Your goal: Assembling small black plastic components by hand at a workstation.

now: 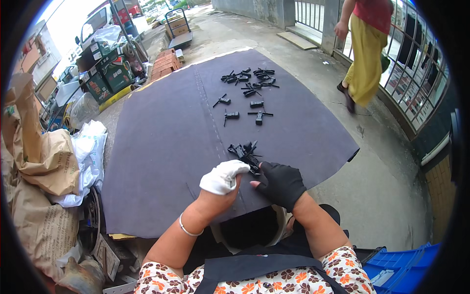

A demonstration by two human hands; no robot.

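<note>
My left hand (223, 178), in a white glove, is closed with its fingertips at a small black plastic part (254, 169). On the other side, my right hand (280, 186), in a black fingerless glove, has its fingers curled in at the same part. The gloves hide much of it. Just beyond my hands lies a small pile of similar black parts (242, 150) with thin arms. Farther up the dark grey table cover (156, 147), several more sit singly, such as one T-shaped part (259, 117), and a looser cluster (240, 76) lies near the far edge.
Brown paper sacks (54, 161) and a white plastic bag (89, 152) are heaped at the left. Green boxes (110, 73), red bricks (165, 63) and a trolley (179, 36) stand beyond. A person in yellow trousers (364, 59) walks at the right. A blue crate (404, 269) sits lower right.
</note>
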